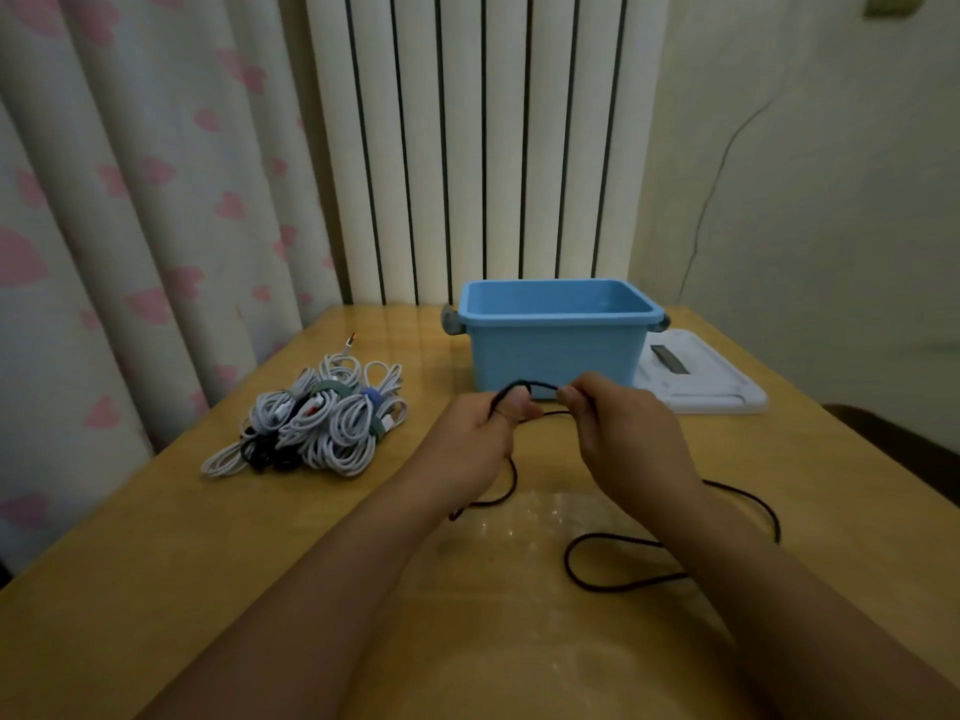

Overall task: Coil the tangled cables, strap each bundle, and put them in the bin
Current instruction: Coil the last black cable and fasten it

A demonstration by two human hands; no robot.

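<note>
A long black cable (613,582) trails in loose loops over the wooden table (156,563) under my forearms. My left hand (467,444) grips one loop of it, with the cable passing over the thumb. My right hand (623,433) pinches the same black cable a short way to the right. Both hands hover just in front of the blue bin (556,350), whose inside looks empty. At the left lies a pile of cables (317,423), mostly white with a few black, several wrapped with green and blue straps.
A white lid (711,381) with a dark handle slot lies flat to the right of the bin. Behind the table are a white radiator (467,148) and a curtain (130,200) with pink hearts. A dark chair edge (904,444) shows at the right.
</note>
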